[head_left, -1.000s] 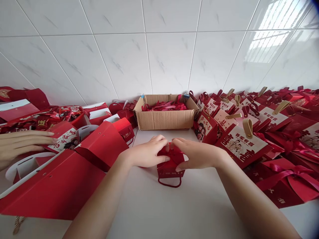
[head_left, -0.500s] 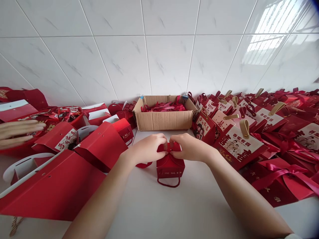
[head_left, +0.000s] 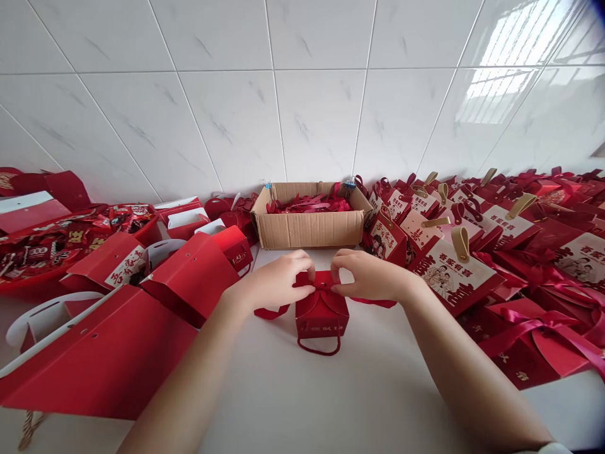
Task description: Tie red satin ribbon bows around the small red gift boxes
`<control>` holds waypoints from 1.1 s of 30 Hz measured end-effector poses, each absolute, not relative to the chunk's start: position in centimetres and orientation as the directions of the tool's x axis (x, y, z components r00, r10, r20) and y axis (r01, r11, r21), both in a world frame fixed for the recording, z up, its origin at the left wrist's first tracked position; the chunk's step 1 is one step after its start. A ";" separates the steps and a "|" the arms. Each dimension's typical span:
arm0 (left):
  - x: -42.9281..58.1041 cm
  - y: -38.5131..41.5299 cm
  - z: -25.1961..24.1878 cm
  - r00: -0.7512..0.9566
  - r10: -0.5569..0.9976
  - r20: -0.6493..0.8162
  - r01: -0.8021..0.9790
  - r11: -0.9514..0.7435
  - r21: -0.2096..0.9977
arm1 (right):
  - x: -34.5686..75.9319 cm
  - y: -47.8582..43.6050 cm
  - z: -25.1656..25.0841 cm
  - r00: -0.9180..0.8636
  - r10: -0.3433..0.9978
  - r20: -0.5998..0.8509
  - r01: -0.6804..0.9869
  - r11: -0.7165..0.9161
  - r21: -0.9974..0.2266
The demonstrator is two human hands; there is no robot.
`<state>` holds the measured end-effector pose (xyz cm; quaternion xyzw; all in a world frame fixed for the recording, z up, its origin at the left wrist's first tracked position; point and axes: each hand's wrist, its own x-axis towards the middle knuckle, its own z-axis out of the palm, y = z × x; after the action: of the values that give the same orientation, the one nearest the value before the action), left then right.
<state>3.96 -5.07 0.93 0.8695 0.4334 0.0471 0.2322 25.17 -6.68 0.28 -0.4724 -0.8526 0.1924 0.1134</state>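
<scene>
A small red gift box (head_left: 322, 320) stands on the white table in front of me, its curved top flaps folded shut. A dark red cord handle (head_left: 319, 350) hangs at its near side. At the top, my left hand (head_left: 286, 277) pinches a red ribbon (head_left: 271, 313) from the left. My right hand (head_left: 362, 273) pinches the same ribbon from the right. The ribbon meets at the centre of the lid, and its loose ends lie on the table at both sides. My fingers partly cover the lid and the ribbon's middle.
Behind the gift box, a cardboard box (head_left: 312, 230) holds many red ribbons. Open red boxes (head_left: 191, 271) and a red basin (head_left: 150, 234) of wrapped candies (head_left: 42, 255) stand on the left. Closed gift boxes (head_left: 454, 274) crowd the right, against the tiled wall.
My hands have moved slightly apart above the box, drawing the ribbon outward. Its right end now shows beyond my right hand. Another person's hand over the candies has left the view.
</scene>
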 end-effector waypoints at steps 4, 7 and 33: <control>2.7 -4.4 0.9 0.485 0.856 -0.180 0.826 -0.381 0.415 | 27.1 -6.3 0.6 -0.475 0.869 -0.140 0.814 0.373 -0.446; 2.2 -3.5 0.1 0.385 0.845 -0.371 0.901 -0.258 0.347 | 27.5 -5.7 0.2 -0.471 0.833 -0.290 0.832 0.311 -0.459; 2.5 -3.4 0.5 0.594 0.715 -0.370 0.735 -0.295 0.610 | 27.8 -4.7 -0.6 -0.634 0.713 -0.300 0.723 0.408 -0.558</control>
<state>2.53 -3.36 0.46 0.8046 0.4505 -0.0132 0.3866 27.83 -4.65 -0.62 -0.4276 -0.8391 0.3362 -0.0074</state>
